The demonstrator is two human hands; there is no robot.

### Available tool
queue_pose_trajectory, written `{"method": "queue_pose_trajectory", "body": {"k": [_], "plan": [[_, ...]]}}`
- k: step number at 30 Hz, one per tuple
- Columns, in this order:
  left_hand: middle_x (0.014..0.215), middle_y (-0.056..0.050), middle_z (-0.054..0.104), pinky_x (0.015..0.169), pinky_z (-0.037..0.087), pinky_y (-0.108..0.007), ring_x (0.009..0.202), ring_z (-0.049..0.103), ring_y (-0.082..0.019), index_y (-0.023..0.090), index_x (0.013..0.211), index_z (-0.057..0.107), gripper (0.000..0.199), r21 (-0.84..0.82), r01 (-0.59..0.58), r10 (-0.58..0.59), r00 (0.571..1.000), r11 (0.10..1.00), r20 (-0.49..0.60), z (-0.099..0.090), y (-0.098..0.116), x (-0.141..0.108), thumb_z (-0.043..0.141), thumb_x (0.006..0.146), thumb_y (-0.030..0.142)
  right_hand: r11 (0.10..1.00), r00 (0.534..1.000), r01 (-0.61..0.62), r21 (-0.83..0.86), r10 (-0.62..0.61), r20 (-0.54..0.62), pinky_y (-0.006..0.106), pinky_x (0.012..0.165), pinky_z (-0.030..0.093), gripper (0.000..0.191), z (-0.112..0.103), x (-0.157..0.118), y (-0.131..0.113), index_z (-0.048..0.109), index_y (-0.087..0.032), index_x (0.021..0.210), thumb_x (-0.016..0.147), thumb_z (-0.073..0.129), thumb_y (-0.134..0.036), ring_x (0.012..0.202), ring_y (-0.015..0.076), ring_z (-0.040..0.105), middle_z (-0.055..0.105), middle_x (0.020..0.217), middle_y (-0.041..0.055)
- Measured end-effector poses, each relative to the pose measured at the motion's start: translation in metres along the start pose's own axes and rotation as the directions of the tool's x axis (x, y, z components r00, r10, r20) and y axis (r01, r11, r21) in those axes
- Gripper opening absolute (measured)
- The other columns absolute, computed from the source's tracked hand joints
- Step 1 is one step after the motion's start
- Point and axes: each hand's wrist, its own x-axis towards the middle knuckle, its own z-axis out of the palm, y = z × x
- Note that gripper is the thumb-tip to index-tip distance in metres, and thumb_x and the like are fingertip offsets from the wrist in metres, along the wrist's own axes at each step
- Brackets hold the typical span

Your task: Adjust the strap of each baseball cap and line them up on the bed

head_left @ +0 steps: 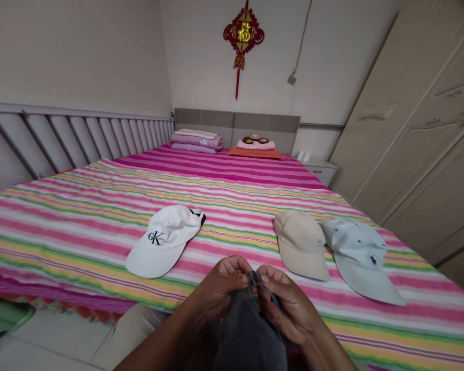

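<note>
A dark grey cap (pixel 251 332) hangs between my hands at the bed's near edge, its back strap and metal buckle (pixel 252 279) uppermost. My left hand (pixel 225 281) pinches the strap on the buckle's left side. On the other side, my right hand (pixel 288 299) grips the strap close to the buckle, fingers curled behind it. Ahead and to the left lies a white cap (pixel 166 237) with black lettering. To the right rest a beige cap (pixel 302 245) and a pale blue cap (pixel 359 257), side by side and touching.
The striped bedspread (pixel 232 206) spreads under the caps. Folded purple bedding (pixel 196 141) and a pink-and-orange stack (pixel 255 149) sit by the headboard (pixel 235 123). A slatted rail (pixel 81 134) runs along the left, a wardrobe (pixel 421 134) on the right. A green stool (pixel 5 319) stands lower left.
</note>
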Motion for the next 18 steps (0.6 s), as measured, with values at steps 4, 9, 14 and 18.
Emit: {"method": "queue_pose_trajectory", "body": {"k": [4,9,14,18], "plan": [[0.058,-0.004,0.064,0.052,0.046,-0.021,0.052,0.06,-0.012,0.011,0.069,0.06,0.019,-0.01,0.023,-0.023,1.0,1.0,-0.004,-0.0032,-0.002,0.0016,0.075,0.057,0.015,1.0,1.0,-0.012,0.001,0.012,0.009,0.011,0.028,0.025,0.023,-0.001,0.0019,0.0006,0.055,-0.012,0.062,0.068,0.07,-0.027,0.025,0.0007,0.036,0.05,0.041,-0.0052],[0.056,-0.003,0.064,0.05,0.046,-0.019,0.049,0.058,-0.01,0.011,0.068,0.06,0.021,-0.017,0.038,-0.039,0.999,0.999,-0.018,-0.0052,-0.001,0.0019,0.076,0.056,0.016,0.999,0.999,-0.041,-0.002,0.041,0.011,0.011,0.027,0.025,0.024,-0.0032,0.0038,0.0011,0.053,-0.013,0.06,0.066,0.071,-0.027,0.024,0.0012,0.036,0.052,0.043,-0.0044],[0.056,-0.003,0.064,0.05,0.045,-0.019,0.049,0.058,-0.01,0.011,0.068,0.061,0.021,-0.014,0.057,-0.058,0.997,0.998,-0.047,-0.0042,-0.0001,-0.0007,0.077,0.055,0.017,0.998,0.999,-0.053,-0.031,0.053,-0.002,0.011,0.027,0.025,0.025,-0.0051,0.0045,0.0007,0.054,-0.012,0.058,0.064,0.073,-0.027,0.024,0.0017,0.036,0.051,0.041,-0.0044],[0.056,-0.003,0.064,0.05,0.044,-0.019,0.049,0.058,-0.01,0.012,0.066,0.062,0.022,-0.006,0.064,-0.064,0.993,0.998,-0.103,-0.0035,-0.0005,-0.0027,0.078,0.052,0.017,0.997,0.999,-0.04,-0.064,0.04,0.007,0.011,0.026,0.022,0.024,-0.0058,0.0033,0.001,0.055,-0.012,0.058,0.064,0.072,-0.027,0.023,0.0023,0.035,0.049,0.036,-0.0043]]}}
